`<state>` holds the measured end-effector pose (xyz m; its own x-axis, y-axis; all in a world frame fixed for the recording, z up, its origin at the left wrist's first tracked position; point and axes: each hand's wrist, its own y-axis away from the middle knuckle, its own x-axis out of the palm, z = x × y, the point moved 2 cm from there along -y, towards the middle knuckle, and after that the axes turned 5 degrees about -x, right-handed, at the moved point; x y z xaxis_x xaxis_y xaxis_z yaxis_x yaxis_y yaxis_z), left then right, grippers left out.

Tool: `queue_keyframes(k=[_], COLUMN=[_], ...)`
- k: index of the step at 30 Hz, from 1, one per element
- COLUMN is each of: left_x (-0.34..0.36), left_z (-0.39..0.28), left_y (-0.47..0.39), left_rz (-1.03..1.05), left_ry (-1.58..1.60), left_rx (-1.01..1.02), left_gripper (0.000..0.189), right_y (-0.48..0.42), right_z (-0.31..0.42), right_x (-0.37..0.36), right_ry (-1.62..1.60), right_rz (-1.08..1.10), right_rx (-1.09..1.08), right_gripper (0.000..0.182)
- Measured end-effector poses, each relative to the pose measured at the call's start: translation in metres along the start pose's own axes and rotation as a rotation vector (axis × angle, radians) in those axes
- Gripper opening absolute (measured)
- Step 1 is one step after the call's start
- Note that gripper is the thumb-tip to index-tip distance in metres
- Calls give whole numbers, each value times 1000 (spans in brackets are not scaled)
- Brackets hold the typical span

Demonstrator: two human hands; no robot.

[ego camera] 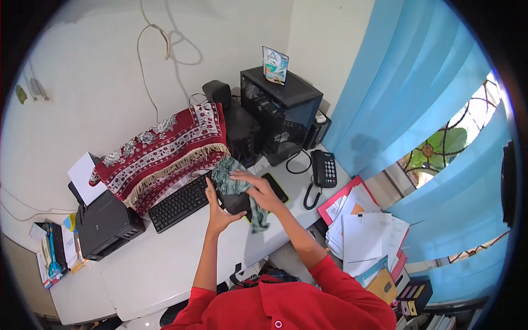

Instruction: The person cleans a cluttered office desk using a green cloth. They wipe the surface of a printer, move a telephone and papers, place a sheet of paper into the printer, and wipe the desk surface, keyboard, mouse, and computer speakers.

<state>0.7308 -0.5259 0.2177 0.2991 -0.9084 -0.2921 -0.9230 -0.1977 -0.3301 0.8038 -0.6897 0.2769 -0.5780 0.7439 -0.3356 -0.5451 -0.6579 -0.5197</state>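
Note:
A dark, boxy object [237,204], perhaps a small speaker, is in my left hand [218,216], with the thumb along its near edge and the fingers up its left side. A green patterned cloth [227,173] covers its top, and one end of the cloth [259,220] hangs down at the right. My right hand [262,192] presses the cloth against the object with spread fingers. Both hands are above the white desk [181,251]. Behind them lies a black mouse pad [278,187] with a bright green edge, partly covered by my right hand. The object's far side is hidden.
Left of my hands is a black keyboard [179,204], below a red patterned cover [165,150] with fringe. A printer [109,225] stands further left. Behind are a speaker [217,93] and a computer tower [280,111]. A corded telephone [324,169] and stacked papers [367,237] are at right.

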Motion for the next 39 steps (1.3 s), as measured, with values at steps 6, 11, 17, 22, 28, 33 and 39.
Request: queue_keyframes(k=[6,11,17,22,28,33,39], left_x=[10,6,3,14,8,0,-6], left_z=[-20,-29,-9,-32,16,-18,-36], left_y=[-2,-6,-13,-11,-2,0,-1], left_rz=[-16,-29,16,-5,39,-6,-7], left_ry=[21,-51,-169,-1,-249,-176,113], left_rx=[20,2,176,45,180,104,-52], left_gripper=[150,150,146,115,107,129,146], right_y=[7,25,-5,-5,12,1,29], right_z=[-39,-27,18,-3,9,-8,-95], right_x=[-17,-1,-4,-10,36,8,-5], right_ry=[-404,-215,260,293,632,356,-242], right_rz=[-204,-272,-38,-78,142,-30,-187], right_rx=[346,48,-47,-43,-111,15,533], right_gripper=[49,50,53,55,55,45,44])
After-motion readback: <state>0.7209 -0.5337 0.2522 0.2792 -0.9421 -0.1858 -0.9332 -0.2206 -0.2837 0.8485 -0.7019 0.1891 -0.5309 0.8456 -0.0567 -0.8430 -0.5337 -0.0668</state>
